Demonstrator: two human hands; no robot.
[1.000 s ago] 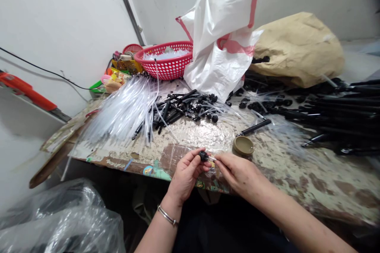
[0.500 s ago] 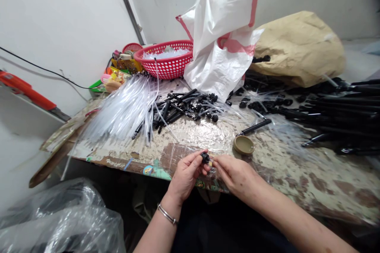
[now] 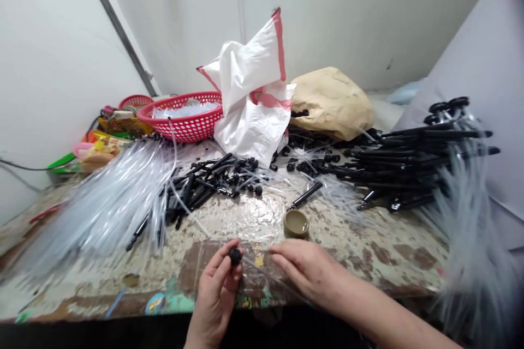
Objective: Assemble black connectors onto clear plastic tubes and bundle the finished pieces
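My left hand [image 3: 216, 286] is closed, its thumb and fingers pinching a small black knobbed plastic cap [image 3: 234, 256]. From the cap a thin clear tube [image 3: 266, 271] runs right and down, passing below my right hand [image 3: 311, 270]. That hand hovers over the table's front part, fingers stretched out and close together, apart from the cap; nothing shows at its fingertips. Just beyond it stands a small olive-coloured bowl [image 3: 296, 223] with what looks like clear liquid inside. A black rod-like piece [image 3: 305, 196] lies behind the bowl.
A worn table [image 3: 352, 262] carries a bundle of clear tubes [image 3: 110, 202] at left and a heap of black parts [image 3: 204, 180] in the middle. Behind are a red basket [image 3: 184, 125], a white sack [image 3: 254, 114] and a brown paper bag [image 3: 331, 101]. Black rods [image 3: 409, 163] are stacked at right.
My right hand has drawn away from the cap and its pinch has loosened. My left hand still holds the cap, the tube now in plain sight. The camera view has turned right and tilted up.
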